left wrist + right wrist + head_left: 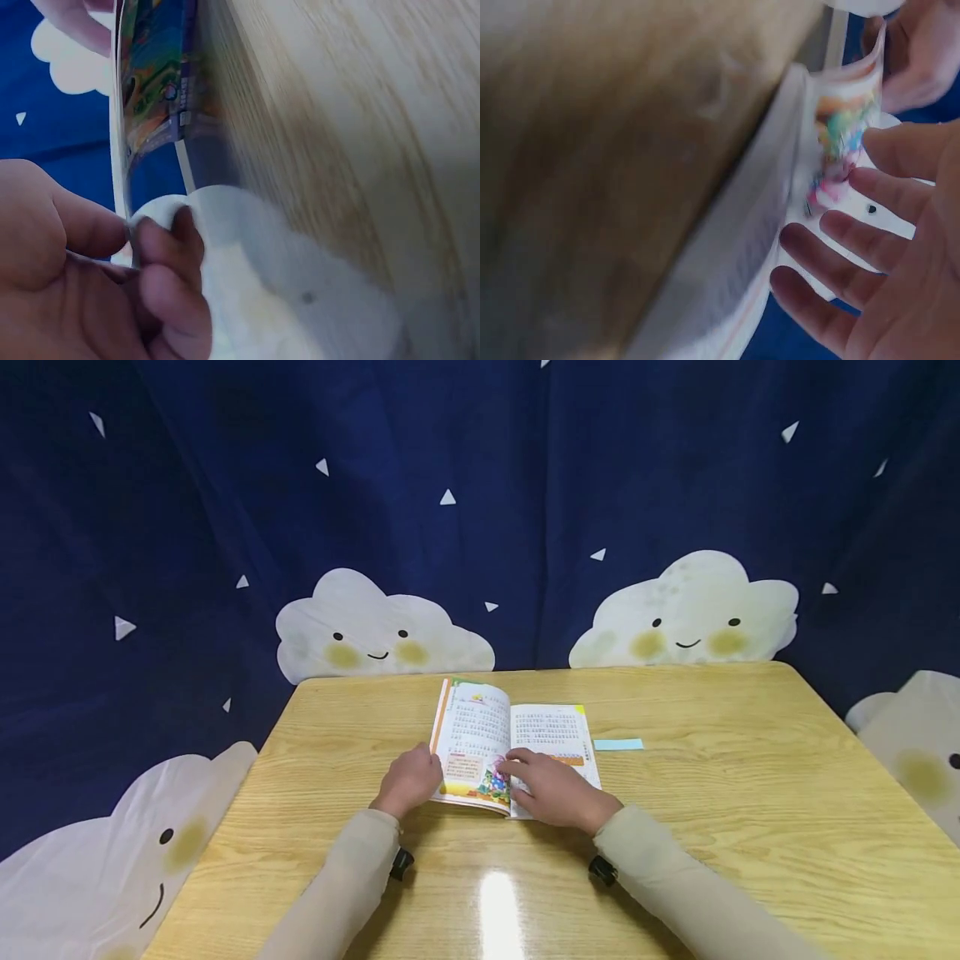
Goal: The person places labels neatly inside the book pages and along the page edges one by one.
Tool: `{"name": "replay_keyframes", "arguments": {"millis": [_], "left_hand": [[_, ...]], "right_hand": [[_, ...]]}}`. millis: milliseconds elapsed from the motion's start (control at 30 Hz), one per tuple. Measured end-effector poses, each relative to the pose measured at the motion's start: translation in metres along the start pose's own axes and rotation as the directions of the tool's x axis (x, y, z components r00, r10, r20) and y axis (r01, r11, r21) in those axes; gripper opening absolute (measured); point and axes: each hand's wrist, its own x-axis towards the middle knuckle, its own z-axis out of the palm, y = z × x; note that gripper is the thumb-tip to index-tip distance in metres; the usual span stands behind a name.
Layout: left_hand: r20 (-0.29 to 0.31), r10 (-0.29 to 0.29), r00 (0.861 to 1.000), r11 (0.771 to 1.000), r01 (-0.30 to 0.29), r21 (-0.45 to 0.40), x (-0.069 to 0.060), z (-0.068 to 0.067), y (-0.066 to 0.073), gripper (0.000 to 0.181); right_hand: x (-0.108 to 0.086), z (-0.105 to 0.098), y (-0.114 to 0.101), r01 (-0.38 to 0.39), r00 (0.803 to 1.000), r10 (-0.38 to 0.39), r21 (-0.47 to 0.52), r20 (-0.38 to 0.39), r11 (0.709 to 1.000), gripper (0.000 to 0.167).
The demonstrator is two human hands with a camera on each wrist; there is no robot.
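An open book (480, 727) with printed text and colourful pictures lies on the wooden table, its left page side raised somewhat. My left hand (410, 779) pinches the left edge between thumb and fingers; the left wrist view shows the colourful outer cover (154, 82) lifted off the table there. Over the lower part of the right page (547, 727) and the middle fold is my right hand (562, 789). Its fingers (825, 259) are spread and loosely extended in the right wrist view, near the illustrated page (844, 135). Whether the fingertips touch the paper I cannot tell.
A light blue strip (618, 744) lies on the table (712, 827) just right of the book. Behind the table hangs a dark blue curtain (517, 485) with white clouds and small triangles. A dark wrist device (602, 870) sits under the right sleeve, another under the left.
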Motion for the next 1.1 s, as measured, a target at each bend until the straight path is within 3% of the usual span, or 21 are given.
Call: {"name": "replay_keyframes", "arguments": {"millis": [100, 167, 233, 333, 433, 567, 767, 933, 1100], "left_hand": [[-0.062, 0.039, 0.997, 0.996, -0.034, 0.088, -0.002, 0.002, 0.007, 0.046], [-0.113, 0.136, 0.984, 0.978, -0.115, 0.176, -0.002, 0.004, 0.012, 0.056], [-0.116, 0.25, 0.961, 0.94, -0.212, 0.269, -0.003, 0.005, 0.018, 0.061], [-0.028, 0.421, 0.907, 0.843, -0.38, 0.382, -0.002, 0.008, 0.025, 0.061], [0.113, 0.481, 0.87, 0.788, -0.485, 0.379, -0.002, 0.012, 0.027, 0.059], [0.197, 0.492, 0.848, 0.799, -0.529, 0.286, -0.003, 0.018, 0.025, 0.056], [0.182, 0.528, 0.829, 0.794, -0.558, 0.24, -0.001, 0.019, 0.022, 0.051], [0.186, 0.506, 0.842, 0.822, -0.536, 0.194, 0.0, 0.019, 0.023, 0.052], [0.205, 0.474, 0.857, 0.834, -0.511, 0.208, 0.006, 0.021, 0.018, 0.058]], "right_hand": [[0.0, 0.006, -0.002, 0.025, 1.0, -0.025, -0.02, -0.007, 0.999, 0.041], [0.0, 0.008, -0.002, 0.043, 0.999, -0.044, -0.042, -0.024, 0.998, 0.042], [-0.001, 0.009, 0.0, 0.058, 0.998, -0.06, -0.071, -0.027, 0.996, 0.047], [-0.002, 0.01, 0.002, 0.059, 0.998, -0.06, -0.091, -0.003, 0.994, 0.055], [-0.002, 0.009, 0.003, 0.05, 0.998, -0.047, -0.079, 0.034, 0.996, 0.059], [-0.002, 0.008, 0.003, 0.048, 0.997, -0.045, -0.054, 0.057, 0.997, 0.061], [-0.004, 0.007, 0.004, 0.035, 0.998, -0.032, -0.055, 0.055, 0.998, 0.067], [-0.005, 0.004, 0.005, -0.04, 0.997, 0.04, 0.009, 0.07, 0.999, 0.067], [-0.015, -0.002, 0.021, -0.111, 0.99, 0.115, -0.045, 0.084, 0.993, 0.057]]}}
